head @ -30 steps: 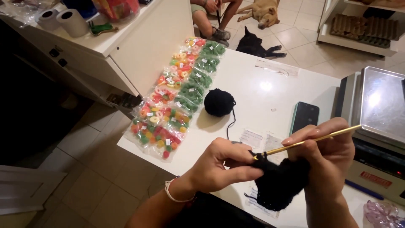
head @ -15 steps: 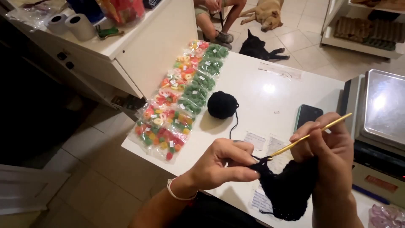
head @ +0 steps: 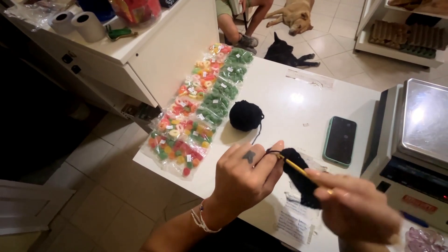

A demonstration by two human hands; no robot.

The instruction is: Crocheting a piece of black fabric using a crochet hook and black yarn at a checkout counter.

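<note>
Pinching the black crochet piece [head: 301, 179] above the desk [head: 298, 116], the left hand [head: 245, 179] stays closed on it — soft, light, floppy, best held near the working edge — while the right hand [head: 359, 210] grips the yellow hook [head: 298, 169].

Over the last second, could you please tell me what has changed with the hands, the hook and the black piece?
The right hand tipped the yellow crochet hook over: its shaft stood up to the right, and now its tip points up-left into the black crocheted piece. The left hand still pinches the piece. The black yarn ball and dark phone lie unmoved.
</note>
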